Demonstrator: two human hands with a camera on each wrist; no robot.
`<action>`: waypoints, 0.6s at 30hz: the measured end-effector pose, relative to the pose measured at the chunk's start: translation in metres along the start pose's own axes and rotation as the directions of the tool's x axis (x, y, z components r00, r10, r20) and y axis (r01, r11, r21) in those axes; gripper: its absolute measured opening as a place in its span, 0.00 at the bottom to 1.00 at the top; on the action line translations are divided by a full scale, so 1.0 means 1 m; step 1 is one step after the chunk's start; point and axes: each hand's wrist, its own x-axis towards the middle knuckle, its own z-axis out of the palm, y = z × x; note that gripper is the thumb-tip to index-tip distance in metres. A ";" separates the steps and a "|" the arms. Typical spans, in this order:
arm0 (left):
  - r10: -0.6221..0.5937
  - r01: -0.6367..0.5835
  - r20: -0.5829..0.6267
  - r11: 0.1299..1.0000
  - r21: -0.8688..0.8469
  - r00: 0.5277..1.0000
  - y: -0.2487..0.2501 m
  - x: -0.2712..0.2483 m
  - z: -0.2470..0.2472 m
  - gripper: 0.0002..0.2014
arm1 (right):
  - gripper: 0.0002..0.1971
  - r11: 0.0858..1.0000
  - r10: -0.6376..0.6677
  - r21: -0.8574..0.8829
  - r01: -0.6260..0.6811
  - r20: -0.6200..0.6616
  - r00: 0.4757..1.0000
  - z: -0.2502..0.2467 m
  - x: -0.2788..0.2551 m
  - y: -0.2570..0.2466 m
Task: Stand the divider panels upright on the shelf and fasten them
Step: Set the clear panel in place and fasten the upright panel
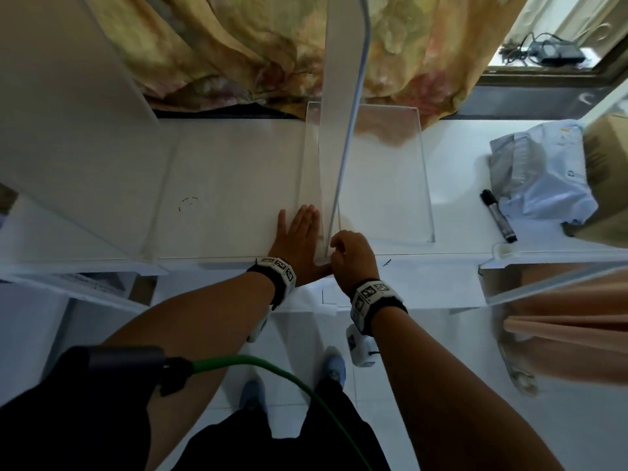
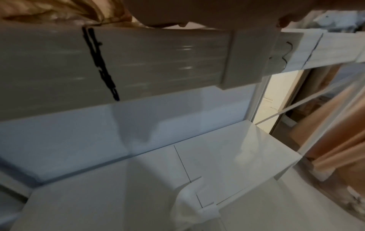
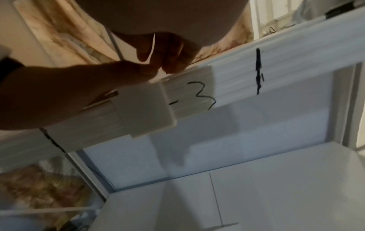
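A clear divider panel (image 1: 341,137) stands upright on the white shelf (image 1: 221,171), seen edge-on from above. My left hand (image 1: 299,220) lies flat on the shelf top, its straight fingers against the panel's left side near the base. My right hand (image 1: 334,248) is curled at the panel's front lower corner. In the right wrist view its fingers (image 3: 169,51) pinch the panel's thin edge just above a white clip (image 3: 144,107) that sits over the shelf's front edge. That clip (image 2: 250,57) also shows in the left wrist view, beside black pen marks.
Another clear panel (image 1: 390,175) lies flat on the shelf to the right. A tall panel (image 1: 68,137) rises at the left. A black marker (image 1: 498,215), a plastic bag (image 1: 540,178), a cardboard box (image 1: 608,158) and a loose clip (image 1: 503,250) lie at the right. A curtain (image 1: 238,52) hangs behind.
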 end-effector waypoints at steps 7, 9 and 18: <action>-0.140 0.133 -0.053 0.983 -0.126 0.989 0.025 0.012 0.005 0.45 | 0.24 0.899 -0.148 -0.371 0.233 0.244 0.958 -0.018 0.027 0.021; -0.184 0.175 -0.046 0.972 -0.157 0.982 0.028 0.013 0.014 0.46 | 0.25 0.878 -0.117 -0.414 0.240 0.302 0.946 -0.018 0.027 0.034; -0.276 0.265 -0.046 0.949 -0.171 0.960 0.037 0.004 0.009 0.43 | 0.26 0.829 -0.106 -0.502 0.247 0.293 0.950 -0.062 0.023 0.082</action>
